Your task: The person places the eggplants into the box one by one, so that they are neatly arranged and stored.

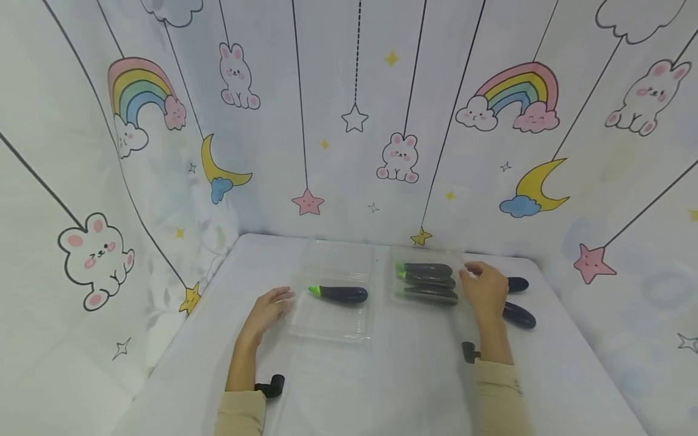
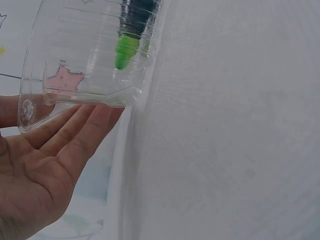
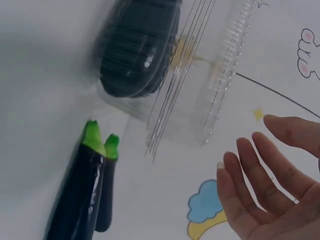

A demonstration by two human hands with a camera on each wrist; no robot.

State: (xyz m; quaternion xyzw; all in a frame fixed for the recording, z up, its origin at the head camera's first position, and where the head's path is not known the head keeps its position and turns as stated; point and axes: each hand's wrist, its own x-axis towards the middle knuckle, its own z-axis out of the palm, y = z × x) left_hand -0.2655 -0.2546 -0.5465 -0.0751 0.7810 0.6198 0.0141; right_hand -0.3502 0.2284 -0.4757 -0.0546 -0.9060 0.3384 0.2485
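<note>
My left hand (image 1: 269, 309) is at the left side of an open clear plastic container (image 1: 327, 327); in the left wrist view its fairly straight fingers reach the container's side wall and the rim overlaps the thumb. One toy eggplant (image 1: 342, 294) with a bright green stem lies in that container. Beside a second clear container (image 1: 400, 254), my right hand (image 1: 485, 287) hovers with loosely bent fingers, holding nothing. Three eggplants (image 1: 429, 295) lie side by side in it, stems to the left. Two loose eggplants (image 3: 80, 190) lie on the table by the right hand, partly hidden by it in the head view.
Both containers rest toward the back of a white-covered table (image 1: 371, 387). A curtain (image 1: 349, 79) printed with rabbits, rainbows and stars rises behind and along the sides. Black wrist-camera mounts (image 1: 277, 385) show on both forearms.
</note>
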